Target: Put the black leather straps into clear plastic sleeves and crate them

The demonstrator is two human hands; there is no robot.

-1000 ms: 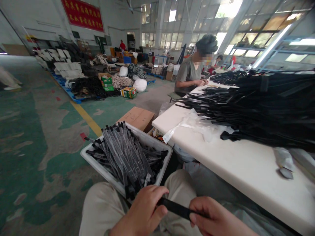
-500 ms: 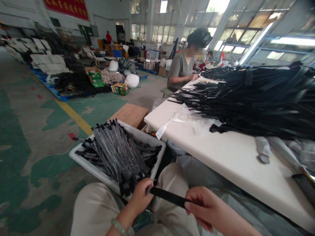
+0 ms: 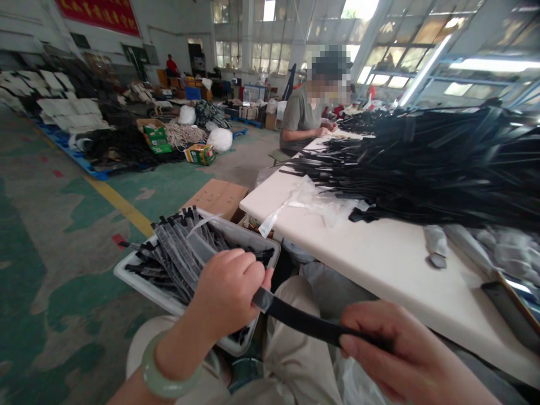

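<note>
A black strap stretches between my two hands, above my lap. My left hand, with a pale green bangle on its wrist, is closed around one end, where a short piece of clear plastic film covers the strap. My right hand pinches the other part between thumb and fingers. Behind my left hand, a white plastic bin holds many black strips in clear film. A thin pale strip sticks up over the bin; its lower end is hidden.
To the right runs a white table carrying a large heap of black straps and crumpled clear plastic. A cardboard box stands behind the bin. Across the table's far side sits a co-worker. Loaded pallets lie at the far left.
Both hands have risen and come nearer the camera, still holding the strap. My left hand now covers part of the bin, and clear film shows beside its fingers.
</note>
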